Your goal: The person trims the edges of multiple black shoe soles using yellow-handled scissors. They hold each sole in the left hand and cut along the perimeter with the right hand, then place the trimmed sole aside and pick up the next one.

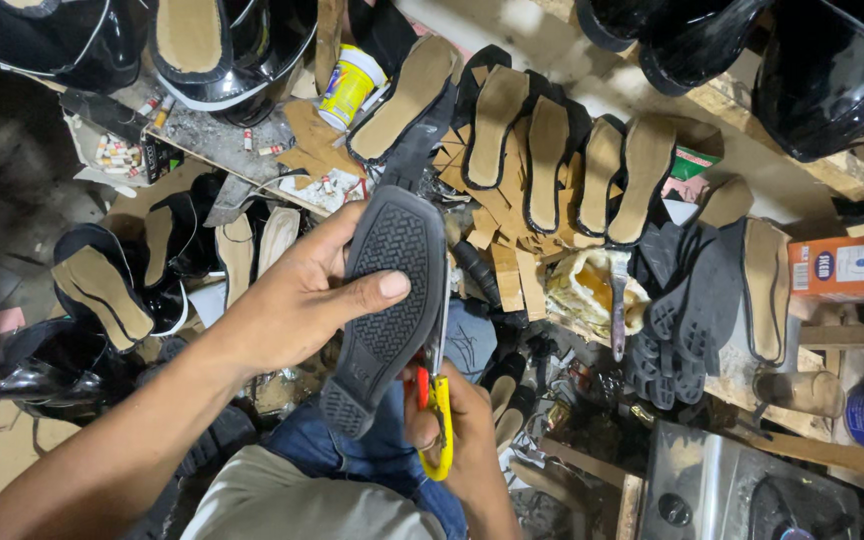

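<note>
Left hand (297, 305) gripping black sole (387, 300), long axis near-vertical; right hand (452, 425) closed on yellow-handled cutter (439, 425), just below at sole's right edge.

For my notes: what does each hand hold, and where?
Left hand grips the black shoe sole at its middle; right hand holds yellow-handled scissors by the handle.

My wooden bench (857, 170) is carrying a row of tan insoles (552, 150), a stack of black soles (687, 310), an orange box (852, 265) and a yellow glue tin (350, 88) in front of me.
</note>
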The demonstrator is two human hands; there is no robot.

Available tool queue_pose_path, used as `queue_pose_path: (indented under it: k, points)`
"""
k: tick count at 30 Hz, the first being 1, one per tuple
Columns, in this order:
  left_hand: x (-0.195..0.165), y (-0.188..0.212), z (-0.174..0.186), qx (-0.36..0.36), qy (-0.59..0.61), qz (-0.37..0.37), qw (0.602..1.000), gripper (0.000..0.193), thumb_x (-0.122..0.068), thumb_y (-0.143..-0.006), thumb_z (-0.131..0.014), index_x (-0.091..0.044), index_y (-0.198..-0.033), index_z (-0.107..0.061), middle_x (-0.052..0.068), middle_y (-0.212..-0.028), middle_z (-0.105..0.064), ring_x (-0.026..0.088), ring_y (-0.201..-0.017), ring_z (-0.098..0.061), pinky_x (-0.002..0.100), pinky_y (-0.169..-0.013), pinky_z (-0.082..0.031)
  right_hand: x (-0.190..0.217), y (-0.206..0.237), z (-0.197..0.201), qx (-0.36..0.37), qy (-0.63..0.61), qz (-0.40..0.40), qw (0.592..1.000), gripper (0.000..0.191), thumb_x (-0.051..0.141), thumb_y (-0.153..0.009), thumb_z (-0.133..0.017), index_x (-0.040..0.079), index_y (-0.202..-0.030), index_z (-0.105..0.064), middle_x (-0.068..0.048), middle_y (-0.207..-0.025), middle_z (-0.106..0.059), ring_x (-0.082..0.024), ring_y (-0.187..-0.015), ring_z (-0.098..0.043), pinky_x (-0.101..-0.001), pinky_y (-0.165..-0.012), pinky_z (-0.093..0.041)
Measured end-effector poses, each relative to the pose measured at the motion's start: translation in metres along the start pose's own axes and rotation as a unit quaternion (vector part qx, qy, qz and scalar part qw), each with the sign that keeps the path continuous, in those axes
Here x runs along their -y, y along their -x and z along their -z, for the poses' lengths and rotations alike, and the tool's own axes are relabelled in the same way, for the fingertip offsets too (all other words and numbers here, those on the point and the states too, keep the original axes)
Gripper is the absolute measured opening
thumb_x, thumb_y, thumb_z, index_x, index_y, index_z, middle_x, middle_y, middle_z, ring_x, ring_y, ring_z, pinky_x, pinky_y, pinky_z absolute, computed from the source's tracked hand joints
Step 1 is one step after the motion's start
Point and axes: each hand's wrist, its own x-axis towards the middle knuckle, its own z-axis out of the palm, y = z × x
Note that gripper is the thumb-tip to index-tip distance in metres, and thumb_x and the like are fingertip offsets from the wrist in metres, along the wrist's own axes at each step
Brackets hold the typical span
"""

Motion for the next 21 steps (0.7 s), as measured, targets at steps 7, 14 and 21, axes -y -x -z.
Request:
queue_pose_path:
  k: [7,14,21]
  points:
    - [-0.0032,-0.0020,0.0015,0.023,-0.019,-0.032,0.999,0.056,-0.016,-0.100,-0.063,-0.006,-0.151,-0.043,0.008,-0.119,-0.072,0.013,-0.106,-0.070,0.031,-0.094,-0.059,-0.0073,-0.0007,0.0042,-0.013,0.016,0.010,1.000,0.053,0.043,-0.093,-0.077,-0.003,-0.115,-0.065,0.000,-0.073,-0.060,-0.008,-0.061,-0.056,-0.0238,-0.056,-0.045]
    - [-0.0026,-0.0030,-0.0009,0.027,-0.021,-0.031,0.999,0.059,-0.017,-0.098,-0.064,-0.008,-0.153,-0.042,0.006,-0.126,-0.069,0.013,-0.112,-0.068,0.032,-0.097,-0.059,-0.0108,-0.0033,0.0048,-0.019,0.044,0.052,0.997,0.047,0.038,-0.096,-0.075,-0.003,-0.117,-0.065,0.002,-0.077,-0.059,-0.006,-0.068,-0.056,-0.0226,-0.061,-0.045]
    - [-0.0067,-0.0048,0.0038,0.074,-0.108,-0.090,0.987,0.057,-0.015,-0.101,-0.065,-0.007,-0.154,-0.046,0.007,-0.137,-0.067,0.018,-0.127,-0.064,0.036,-0.110,-0.052,-0.0061,-0.0052,0.0091,0.000,0.023,0.070,0.997,0.078,0.066,-0.091,-0.066,-0.002,-0.127,-0.064,0.004,-0.077,-0.058,-0.006,-0.071,-0.056,-0.0233,-0.064,-0.046]
